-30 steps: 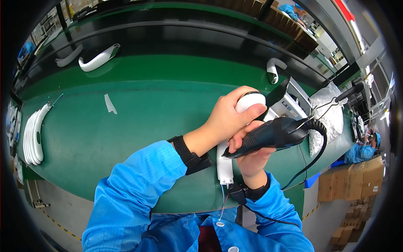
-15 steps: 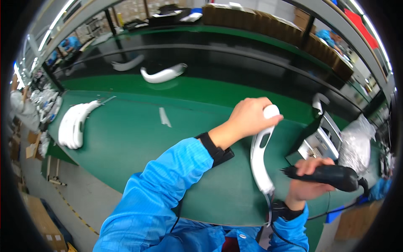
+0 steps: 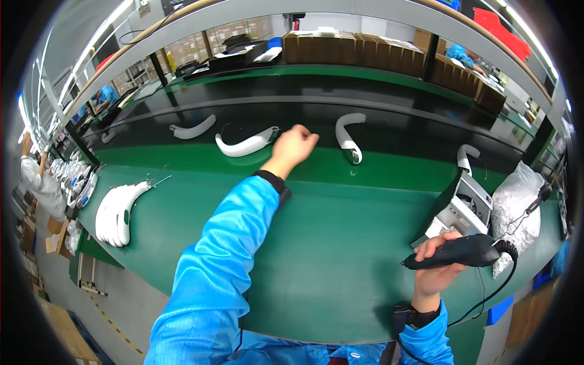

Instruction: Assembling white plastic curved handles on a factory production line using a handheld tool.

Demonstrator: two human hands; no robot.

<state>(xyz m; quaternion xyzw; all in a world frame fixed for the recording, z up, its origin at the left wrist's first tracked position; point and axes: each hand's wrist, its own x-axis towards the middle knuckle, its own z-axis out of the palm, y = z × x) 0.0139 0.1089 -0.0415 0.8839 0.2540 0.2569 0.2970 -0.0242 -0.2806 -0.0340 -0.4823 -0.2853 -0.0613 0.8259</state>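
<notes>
Left hand [image 3: 295,148] no longer holds the white handle it had half a second ago over the mat [image 3: 328,261]; one more handle [image 3: 344,135] now lies on the black strip [image 3: 407,125], lower end over the green edge; fingers bent, nothing seen in them, how far closed cannot tell; arm stretched forward; handle's long axis runs away from the person, far end hooking right; right hand [image 3: 433,277] grips the driver [image 3: 477,250], tip leftward, axis nearly crosswise.
</notes>
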